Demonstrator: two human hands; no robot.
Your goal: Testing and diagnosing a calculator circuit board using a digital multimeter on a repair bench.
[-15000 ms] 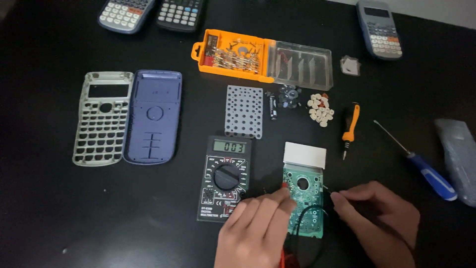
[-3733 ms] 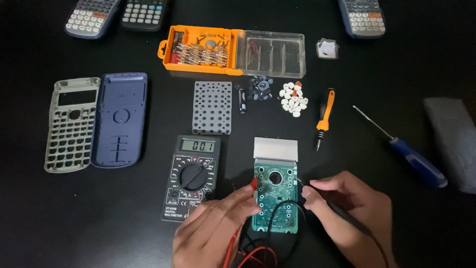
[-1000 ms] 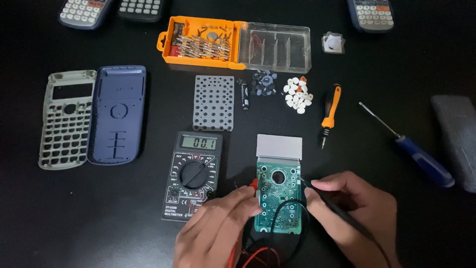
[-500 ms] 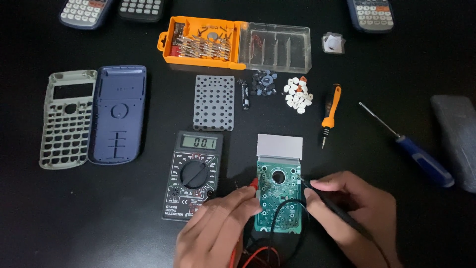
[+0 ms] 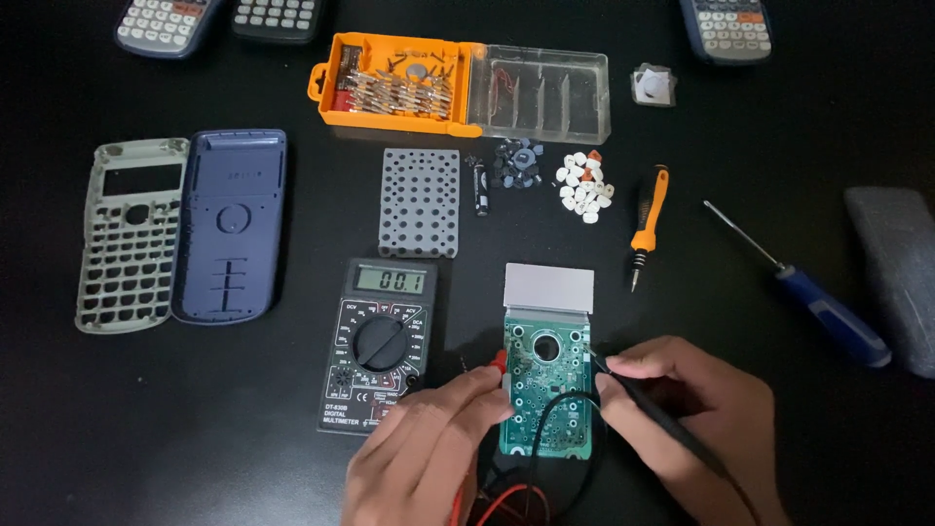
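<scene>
Pressing two probes onto a green circuit board, the person worked low on the black table, around six o'clock. The left hand had its grip closed on a red probe touching the board's left edge, and the right hand had its grip closed pen-fashion on a black probe whose tip met the board's upper right corner. Just beside the board at nine o'clock lay a black multimeter with its display lit. Farther off at twelve o'clock sat an orange bit case, and at three o'clock a blue-handled screwdriver. Two calculator shells rested toward ten o'clock.
</scene>
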